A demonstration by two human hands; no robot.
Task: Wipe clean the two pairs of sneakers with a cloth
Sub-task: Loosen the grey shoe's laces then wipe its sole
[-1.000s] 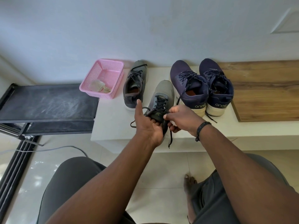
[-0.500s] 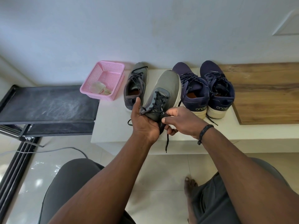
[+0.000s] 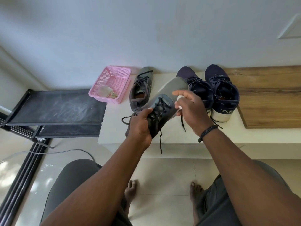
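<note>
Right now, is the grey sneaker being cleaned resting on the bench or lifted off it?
Lifted. The grey lace-up sneaker is tilted toe-up above the white bench, gripped at its heel end by the left hand, laces dangling.

A grey sneaker (image 3: 164, 101) with black laces is held tilted above the table's front edge, toe pointing away. A white cloth (image 3: 179, 101) touches its side. Its grey mate (image 3: 142, 88) and 2 navy sneakers (image 3: 210, 90) stand along the table's back edge.
</note>
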